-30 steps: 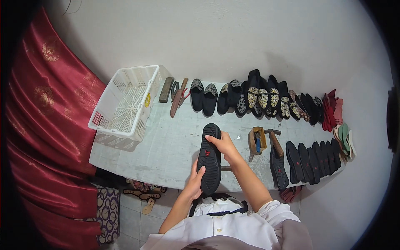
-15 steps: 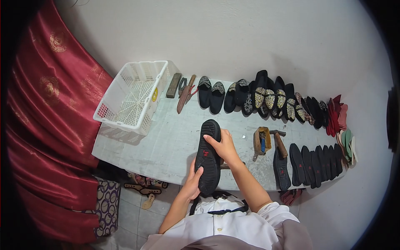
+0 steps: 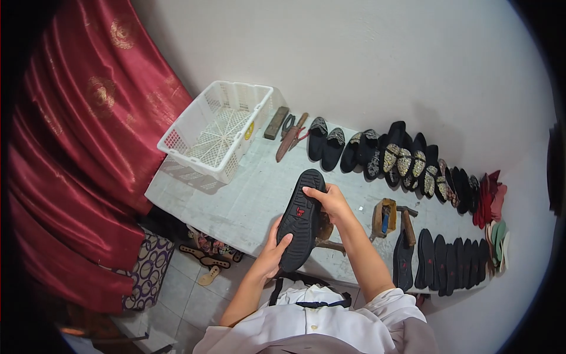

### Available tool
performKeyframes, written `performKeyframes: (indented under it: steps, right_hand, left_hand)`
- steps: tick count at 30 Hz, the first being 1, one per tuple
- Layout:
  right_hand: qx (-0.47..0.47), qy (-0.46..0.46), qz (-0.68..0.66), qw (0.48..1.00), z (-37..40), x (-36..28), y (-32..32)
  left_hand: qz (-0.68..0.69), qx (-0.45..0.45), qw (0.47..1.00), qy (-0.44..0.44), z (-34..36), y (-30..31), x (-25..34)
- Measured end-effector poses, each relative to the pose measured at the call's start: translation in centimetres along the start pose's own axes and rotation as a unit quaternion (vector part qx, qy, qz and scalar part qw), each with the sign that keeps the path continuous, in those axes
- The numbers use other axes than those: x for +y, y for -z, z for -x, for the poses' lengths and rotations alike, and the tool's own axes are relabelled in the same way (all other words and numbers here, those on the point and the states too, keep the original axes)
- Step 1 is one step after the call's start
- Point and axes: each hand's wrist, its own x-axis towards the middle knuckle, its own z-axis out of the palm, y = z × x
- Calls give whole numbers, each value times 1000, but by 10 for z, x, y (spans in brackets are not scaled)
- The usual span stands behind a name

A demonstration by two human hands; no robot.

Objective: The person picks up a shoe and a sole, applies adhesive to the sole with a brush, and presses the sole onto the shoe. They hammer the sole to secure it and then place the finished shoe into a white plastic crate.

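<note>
A black ridged shoe sole (image 3: 293, 239) with a red mark in its middle is held over the front of the table, its tread facing me. My left hand (image 3: 271, 256) is closed on its lower left edge, the thumb lying on the tread. My right hand (image 3: 331, 203) grips the upper right edge, thumb pressed onto the tread. Whether an upper is attached on the far side is hidden. Behind the sole, partly covered, lies a tool with a wooden handle (image 3: 331, 244).
A white plastic basket (image 3: 171, 154) stands at the back left, beside a block (image 3: 276, 123) and pliers (image 3: 302, 134). Decorated black shoes (image 3: 333, 150) line the wall. On the right are a small box (image 3: 378, 219), a hammer (image 3: 408, 227) and several black soles (image 3: 424, 259).
The view has turned, so the table and its contents appear shifted right and tilted. Both hands keep hold of the sole, which leans slightly more to the right.
</note>
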Motion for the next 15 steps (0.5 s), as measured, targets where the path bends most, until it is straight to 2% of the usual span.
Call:
performKeyframes:
  steps: [7, 10, 13, 15]
  right_hand:
    - [-40, -17, -1, 999, -27, -7, -7]
    - [-51, -38, -1, 998, -40, -5, -10]
    - [-72, -41, -14, 996, -48, -7, -12]
    - [-77, -26, -25, 996, -48, -12, -17]
  left_hand:
    - [-8, 12, 1000, -5, -7, 7, 15]
    - [-26, 61, 998, -8, -5, -2, 23]
    - [-95, 96, 989, -64, -15, 13, 10]
    - [-199, 148, 961, -118, -21, 23, 1]
